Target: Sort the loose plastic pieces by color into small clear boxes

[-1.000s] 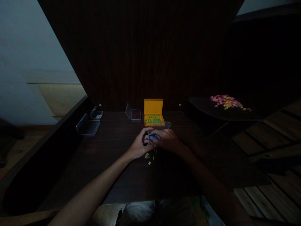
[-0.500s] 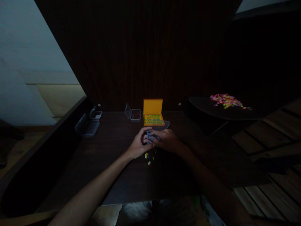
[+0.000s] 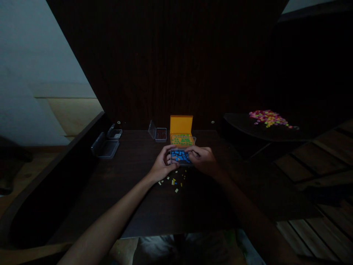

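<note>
A small clear plastic box (image 3: 180,156) filled with blue pieces rests on the dark wooden desk (image 3: 143,198). My left hand (image 3: 162,165) curls round its left side and my right hand (image 3: 203,160) curls round its right side, fingers over the top edge. Just behind it stands an open orange box (image 3: 181,135) with green pieces inside. Several tiny yellow, blue and pale pieces (image 3: 174,182) lie scattered on the desk just in front of my hands.
A small clear box with dark contents (image 3: 159,133) sits left of the orange one. Two open clear cases (image 3: 106,147) lie at the desk's left edge. A heap of pink and yellow pieces (image 3: 267,118) lies on a dark round surface at right. The room is dim.
My hands have spread apart from a tight huddle and now hold the blue-filled box by its sides. More of the box and of the loose pieces shows.
</note>
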A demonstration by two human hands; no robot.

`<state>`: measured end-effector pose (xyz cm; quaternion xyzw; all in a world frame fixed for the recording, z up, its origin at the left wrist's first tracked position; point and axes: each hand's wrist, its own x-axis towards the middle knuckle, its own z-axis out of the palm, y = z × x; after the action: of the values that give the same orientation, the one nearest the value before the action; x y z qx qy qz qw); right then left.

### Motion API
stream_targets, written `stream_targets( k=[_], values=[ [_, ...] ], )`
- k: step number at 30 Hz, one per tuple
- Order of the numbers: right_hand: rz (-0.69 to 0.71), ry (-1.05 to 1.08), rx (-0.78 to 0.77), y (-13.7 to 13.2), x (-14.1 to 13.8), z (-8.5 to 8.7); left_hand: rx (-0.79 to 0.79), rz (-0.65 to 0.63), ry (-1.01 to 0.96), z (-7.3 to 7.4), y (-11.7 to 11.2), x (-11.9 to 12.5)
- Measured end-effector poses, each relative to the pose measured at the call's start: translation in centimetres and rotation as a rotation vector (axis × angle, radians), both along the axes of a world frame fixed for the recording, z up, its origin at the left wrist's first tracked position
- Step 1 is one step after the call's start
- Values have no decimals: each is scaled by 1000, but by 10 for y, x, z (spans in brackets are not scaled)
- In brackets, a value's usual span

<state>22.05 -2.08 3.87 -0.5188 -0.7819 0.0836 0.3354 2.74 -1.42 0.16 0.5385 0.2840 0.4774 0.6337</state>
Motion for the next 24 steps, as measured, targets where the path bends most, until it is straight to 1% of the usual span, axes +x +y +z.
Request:
stream_targets(
  k=[3, 5, 8, 10, 15, 20, 24],
  values=[
    [13, 14, 44, -3, -2, -1, -11, 52, 11, -1, 4, -3],
    [78, -11, 40, -5, -4, -3, -5, 89, 9, -2, 7, -6],
    [245, -117, -58, -8, -7, -7, 10, 140, -2, -3, 13, -10],
    [294, -223, -139, -9, -11, -12, 25, 173, -3, -3, 16, -12],
    [230, -440, -243, -11, -18, -20, 54, 228, 23, -2, 19, -15],
    [193, -528, -290, -12, -21, -19, 44, 231, 19, 1, 18, -14],
    [183, -576, -318, -12, -24, -19, 59, 231, 27, -1, 19, -14]
  ],
)
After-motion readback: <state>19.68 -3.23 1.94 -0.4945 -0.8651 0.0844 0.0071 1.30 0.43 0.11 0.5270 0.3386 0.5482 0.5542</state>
